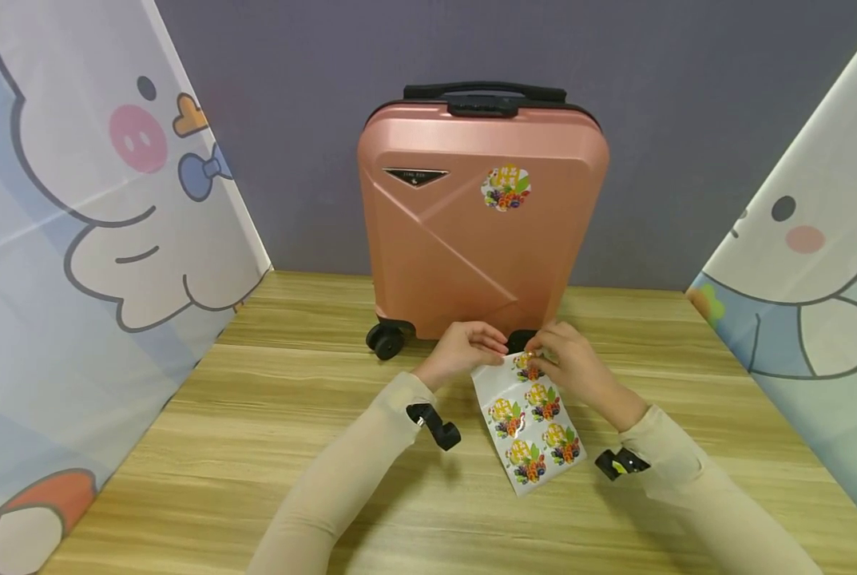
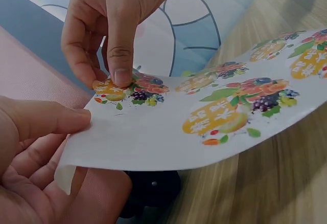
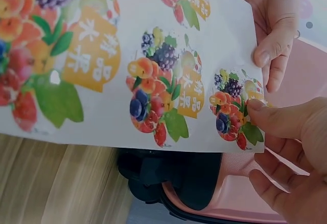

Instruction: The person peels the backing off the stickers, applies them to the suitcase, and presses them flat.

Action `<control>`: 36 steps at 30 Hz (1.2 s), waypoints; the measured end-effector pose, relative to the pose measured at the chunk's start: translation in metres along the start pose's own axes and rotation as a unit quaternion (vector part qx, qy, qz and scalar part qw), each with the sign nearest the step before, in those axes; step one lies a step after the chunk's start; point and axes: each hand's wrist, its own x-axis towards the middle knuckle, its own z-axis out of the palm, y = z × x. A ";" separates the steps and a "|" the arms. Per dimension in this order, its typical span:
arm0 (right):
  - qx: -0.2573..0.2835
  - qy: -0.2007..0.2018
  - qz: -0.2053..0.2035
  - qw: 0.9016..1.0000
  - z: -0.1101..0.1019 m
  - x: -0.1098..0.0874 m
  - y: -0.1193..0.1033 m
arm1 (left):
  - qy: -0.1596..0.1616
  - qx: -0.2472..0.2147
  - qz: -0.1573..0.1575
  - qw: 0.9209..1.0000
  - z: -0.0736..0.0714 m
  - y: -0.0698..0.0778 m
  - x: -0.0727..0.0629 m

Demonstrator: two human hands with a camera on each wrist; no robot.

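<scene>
Pinching the top edge of a white sticker sheet (image 1: 491, 380), my left hand (image 1: 470, 351) works beside my right hand (image 1: 573, 366), whose thumb and fingers close on the sheet's top right corner. From the head view, I have the sheet in front of the pink suitcase (image 1: 457, 263), which stands on the wooden table (image 1: 255, 447). One fruit sticker (image 1: 505, 188) is already on the suitcase's front; five stickers (image 1: 545, 403) are left on the sheet, and its top left place is bare. By my judgement, one is done and a second is being started.

The left wrist view shows my left thumb (image 2: 61, 116) on the bare part, fingers curled beneath, the sheet bowing between us. Opposite, my right thumb presses the edge of the corner sticker (image 2: 148, 87).

In the right wrist view, that thumb lies on the sticker's yellow edge, other fingers loosely bent behind the sheet. I cannot tell how much of the sticker has lifted from its backing.
</scene>
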 end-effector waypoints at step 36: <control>0.009 0.010 0.005 1.000 -0.006 0.002 -0.001 | -0.012 -0.044 -0.025 0.999 -0.004 0.005 -0.003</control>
